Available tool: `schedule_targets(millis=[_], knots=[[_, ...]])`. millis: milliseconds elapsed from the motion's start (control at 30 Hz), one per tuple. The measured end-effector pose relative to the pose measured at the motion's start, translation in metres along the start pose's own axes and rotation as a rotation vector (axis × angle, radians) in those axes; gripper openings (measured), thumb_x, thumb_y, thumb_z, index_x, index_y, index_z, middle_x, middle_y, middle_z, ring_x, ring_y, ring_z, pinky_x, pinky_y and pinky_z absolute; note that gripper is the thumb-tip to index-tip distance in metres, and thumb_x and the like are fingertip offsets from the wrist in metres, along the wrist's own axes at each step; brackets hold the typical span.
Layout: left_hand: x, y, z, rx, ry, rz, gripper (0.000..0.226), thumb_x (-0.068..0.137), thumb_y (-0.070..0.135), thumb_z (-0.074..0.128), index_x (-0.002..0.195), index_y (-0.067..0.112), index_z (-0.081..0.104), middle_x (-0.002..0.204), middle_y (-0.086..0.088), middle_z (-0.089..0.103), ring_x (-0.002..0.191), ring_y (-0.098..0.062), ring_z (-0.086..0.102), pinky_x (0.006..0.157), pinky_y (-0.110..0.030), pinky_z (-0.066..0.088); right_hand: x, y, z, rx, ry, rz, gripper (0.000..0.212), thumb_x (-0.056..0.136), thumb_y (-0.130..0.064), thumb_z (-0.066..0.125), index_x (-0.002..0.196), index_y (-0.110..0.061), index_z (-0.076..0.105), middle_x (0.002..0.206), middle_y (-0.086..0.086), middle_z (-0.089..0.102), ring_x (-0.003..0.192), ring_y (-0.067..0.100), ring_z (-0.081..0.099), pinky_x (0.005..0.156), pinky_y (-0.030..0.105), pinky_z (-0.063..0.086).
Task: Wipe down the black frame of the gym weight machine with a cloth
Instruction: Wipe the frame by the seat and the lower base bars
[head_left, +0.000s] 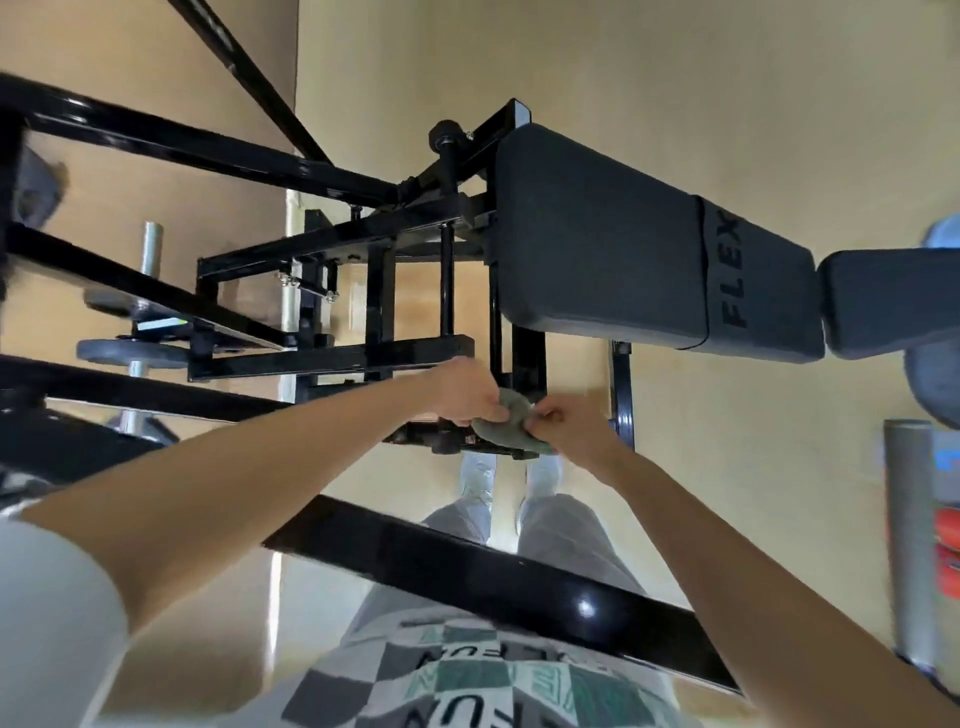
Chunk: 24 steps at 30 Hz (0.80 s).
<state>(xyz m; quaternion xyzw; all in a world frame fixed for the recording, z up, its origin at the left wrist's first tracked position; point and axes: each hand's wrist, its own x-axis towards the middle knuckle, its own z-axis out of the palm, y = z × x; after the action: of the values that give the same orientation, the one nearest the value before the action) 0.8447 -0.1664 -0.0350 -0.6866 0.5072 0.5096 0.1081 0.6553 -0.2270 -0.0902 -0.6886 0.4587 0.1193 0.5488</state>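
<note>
— Where is the green cloth (506, 428) right now?

— I see it just under the lower left corner of the grey pad (623, 260) marked FLEX. It is bunched up over a low part of the black frame (332, 358). I cannot tell whether it actually touches the metal.

— And the hands?

— They are together, both on the cloth. My left hand (467, 392) comes in from the left of the pad with its fingers curled over the bunch. My right hand (566, 421), directly below the pad, pinches the cloth's edge.

— What else is around the pad?

— The frame's bars run off to the pad's left, with grey weight plates (119, 353) well out on that side. Pale shoes (478, 473) stand below the pad, just past the cloth. A glossy black bar (467, 571) crosses well below it.
</note>
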Motion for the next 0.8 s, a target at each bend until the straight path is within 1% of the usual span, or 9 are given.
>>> schedule_targets(millis=[100,167,267,333,400,533,633,700,800], knots=[[-0.047,0.003,-0.017,-0.060,0.207,-0.015,0.055,0.102,0.045,0.051,0.063,0.007,0.057,0.059,-0.007,0.048,0.058,-0.021,0.047,0.063,-0.036,0.039,-0.029,-0.030,-0.017,-0.025,-0.017,-0.159,0.007,0.087,-0.017,0.075,0.081,-0.013,0.074,0.069,0.004,0.062,0.062,0.009,0.050,0.059,0.019,0.042],[-0.084,0.008,-0.019,-0.053,0.320,-0.040,0.052,0.101,0.048,0.052,0.063,0.014,0.059,0.055,0.002,0.049,0.053,-0.016,0.048,0.059,-0.032,0.041,-0.052,-0.048,-0.027,-0.086,-0.057,-0.251,0.008,0.086,-0.020,0.076,0.079,-0.022,0.073,0.068,0.001,0.064,0.061,0.007,0.051,0.060,0.022,0.043],[-0.142,0.019,-0.001,-0.042,0.537,-0.080,0.025,0.096,0.049,0.059,0.090,0.032,0.074,0.069,0.014,0.063,0.064,-0.004,0.061,0.060,-0.021,0.045,-0.085,-0.071,-0.036,-0.133,-0.122,-0.379,0.012,0.085,-0.023,0.077,0.081,-0.032,0.070,0.069,-0.008,0.064,0.062,0.002,0.056,0.058,0.016,0.044],[-0.175,0.028,0.020,-0.062,0.669,-0.132,0.022,0.095,0.051,0.059,0.098,0.036,0.073,0.077,0.013,0.069,0.070,-0.005,0.064,0.067,-0.025,0.052,-0.104,-0.083,-0.035,-0.166,-0.177,-0.465,0.011,0.084,-0.024,0.077,0.085,-0.032,0.070,0.073,-0.013,0.066,0.068,0.001,0.060,0.061,0.014,0.046],[-0.199,0.032,0.047,-0.066,0.766,-0.195,0.023,0.096,0.051,0.057,0.103,0.036,0.072,0.085,0.014,0.070,0.080,-0.007,0.063,0.076,-0.030,0.053,-0.120,-0.089,-0.026,-0.226,-0.254,-0.520,0.020,0.083,-0.024,0.077,0.099,-0.031,0.068,0.083,-0.015,0.067,0.074,-0.002,0.061,0.065,0.013,0.044],[-0.224,0.031,0.106,-0.135,0.983,-0.271,0.023,0.096,0.041,0.063,0.114,0.030,0.073,0.098,0.011,0.069,0.093,-0.013,0.057,0.080,-0.031,0.048,-0.139,-0.088,-0.004,-0.382,-0.329,-0.557,0.056,0.085,-0.034,0.078,0.134,-0.032,0.053,0.108,-0.017,0.063,0.086,-0.003,0.058,0.075,0.009,0.039],[-0.228,0.029,0.139,-0.169,1.129,-0.341,0.025,0.093,0.030,0.072,0.116,0.021,0.075,0.099,0.003,0.072,0.092,-0.024,0.060,0.079,-0.037,0.051,-0.146,-0.093,0.008,-0.422,-0.297,-0.617,0.071,0.084,-0.036,0.077,0.146,-0.032,0.041,0.127,-0.011,0.063,0.109,0.006,0.060,0.097,0.027,0.047],[-0.226,0.026,0.154,-0.159,1.243,-0.353,0.021,0.089,0.023,0.078,0.108,0.015,0.078,0.091,-0.001,0.073,0.083,-0.026,0.061,0.073,-0.036,0.052,-0.147,-0.098,0.016,-0.459,-0.249,-0.662,0.074,0.085,-0.035,0.076,0.149,-0.031,0.038,0.129,-0.009,0.061,0.115,0.011,0.059,0.101,0.034,0.048],[-0.221,0.021,0.168,-0.172,1.403,-0.375,0.016,0.085,0.019,0.081,0.100,0.013,0.078,0.084,0.000,0.073,0.075,-0.022,0.059,0.068,-0.030,0.047,-0.147,-0.103,0.028,-0.561,-0.198,-0.770,0.057,0.087,-0.037,0.073,0.139,-0.025,0.053,0.117,-0.004,0.052,0.113,0.017,0.054,0.095,0.029,0.047]])
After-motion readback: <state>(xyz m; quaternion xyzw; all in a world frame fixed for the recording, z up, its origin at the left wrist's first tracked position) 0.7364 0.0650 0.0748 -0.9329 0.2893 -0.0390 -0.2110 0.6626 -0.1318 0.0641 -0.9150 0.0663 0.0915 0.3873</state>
